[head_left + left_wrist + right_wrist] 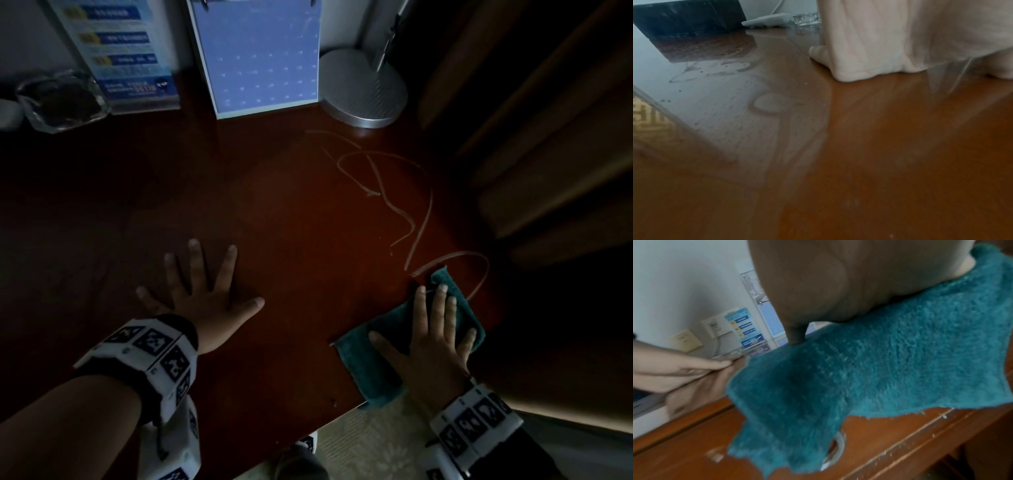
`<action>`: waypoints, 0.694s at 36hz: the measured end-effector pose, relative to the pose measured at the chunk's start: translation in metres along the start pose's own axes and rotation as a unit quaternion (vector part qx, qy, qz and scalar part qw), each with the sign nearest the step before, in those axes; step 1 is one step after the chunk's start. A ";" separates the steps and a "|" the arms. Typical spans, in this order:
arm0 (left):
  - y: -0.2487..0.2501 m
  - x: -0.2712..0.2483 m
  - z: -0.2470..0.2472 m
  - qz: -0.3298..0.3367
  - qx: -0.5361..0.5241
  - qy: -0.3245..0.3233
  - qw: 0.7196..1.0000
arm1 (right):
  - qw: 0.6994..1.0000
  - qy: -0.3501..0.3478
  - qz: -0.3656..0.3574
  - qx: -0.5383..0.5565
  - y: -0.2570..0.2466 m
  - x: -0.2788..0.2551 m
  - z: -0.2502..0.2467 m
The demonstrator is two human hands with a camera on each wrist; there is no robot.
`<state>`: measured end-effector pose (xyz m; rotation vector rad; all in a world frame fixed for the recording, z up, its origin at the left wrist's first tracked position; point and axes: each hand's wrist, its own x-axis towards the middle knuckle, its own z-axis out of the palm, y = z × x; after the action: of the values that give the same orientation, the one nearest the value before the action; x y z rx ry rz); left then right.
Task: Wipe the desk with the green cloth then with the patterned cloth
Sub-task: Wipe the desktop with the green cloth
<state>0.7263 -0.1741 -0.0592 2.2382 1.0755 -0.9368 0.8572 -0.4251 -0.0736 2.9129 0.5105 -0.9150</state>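
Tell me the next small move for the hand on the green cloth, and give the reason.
Probably slide the right hand, flat on the green cloth, forward along the desk toward the pale streaks. Those marks lie just beyond the cloth, still unwiped, while the left hand rests flat, bracing.

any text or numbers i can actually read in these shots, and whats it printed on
No text can be read.
Blue leaflet stand at the back of the desk: yellow and blue banner lines, too blurred to read.
Blue calendar board: a grid of pale marks, probably dates, too small to read.
Wrist bands: black-and-white square codes, no letters.
Green cloth under the right hand: no label visible.
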 end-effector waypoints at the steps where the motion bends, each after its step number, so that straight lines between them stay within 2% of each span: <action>1: 0.000 0.000 0.000 0.001 -0.002 -0.003 1.000 | 1.000 0.000 0.002 -0.002 0.000 0.003 -0.001; 7: 0.000 0.002 0.000 0.000 -0.007 -0.005 1.000 | 1.000 0.006 -0.016 -0.004 -0.010 0.018 -0.011; 17: -0.002 0.002 0.000 0.004 -0.010 -0.010 1.000 | 0.986 -0.008 -0.156 -0.057 -0.049 0.010 0.006; 25: -0.004 0.006 0.002 0.007 -0.012 -0.007 1.000 | 0.980 0.007 -0.187 -0.064 -0.085 -0.003 0.021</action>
<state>0.7250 -0.1698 -0.0657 2.2125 1.0580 -0.9277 0.8160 -0.3485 -0.0849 2.7568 1.1015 -0.8546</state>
